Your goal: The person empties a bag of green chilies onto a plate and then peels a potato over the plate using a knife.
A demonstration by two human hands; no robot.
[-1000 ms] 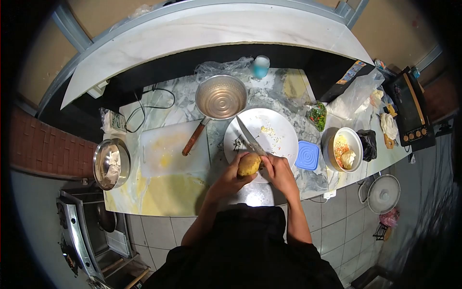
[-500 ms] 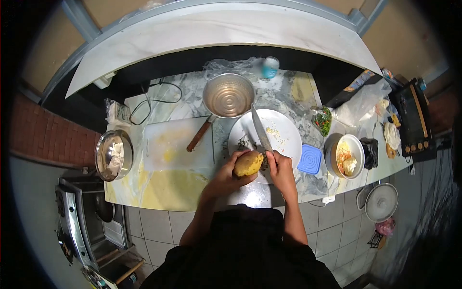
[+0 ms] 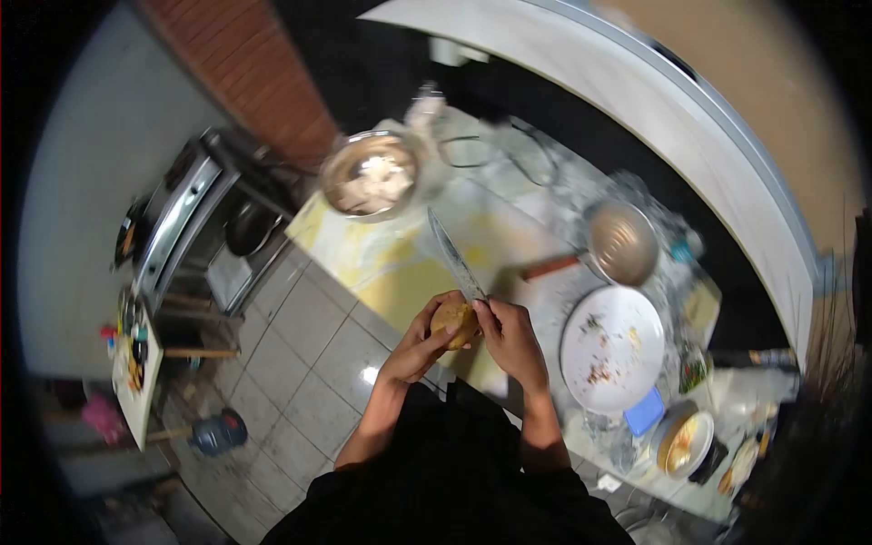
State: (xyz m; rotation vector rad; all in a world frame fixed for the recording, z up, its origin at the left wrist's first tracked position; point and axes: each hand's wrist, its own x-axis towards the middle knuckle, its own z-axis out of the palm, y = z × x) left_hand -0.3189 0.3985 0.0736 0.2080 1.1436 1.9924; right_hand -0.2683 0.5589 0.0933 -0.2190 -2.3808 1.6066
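My left hand (image 3: pixel 416 345) is closed around a potato (image 3: pixel 454 324), its brownish skin showing a paler yellow patch on top. A long kitchen knife (image 3: pixel 454 256) is gripped in my right hand (image 3: pixel 510 338), close beside the potato. The blade points up and away from me, and its handle is mostly hidden in my fingers. Both hands are above the near edge of the marble counter (image 3: pixel 363 263). Right of them lies a white plate (image 3: pixel 627 359) with scattered scraps on it.
A metal bowl with white pieces (image 3: pixel 341 173) stands at the counter's far left. A saucepan (image 3: pixel 622 243) stands behind the plate, its wooden handle pointing left. Right of the plate are a blue lid (image 3: pixel 645 413) and a white tub (image 3: pixel 698 445). A stove (image 3: pixel 186 204) is at left.
My view has swung left, bringing more floor and the stove side into sight. My hands, still holding the potato and knife, are now left of the plate instead of over it.
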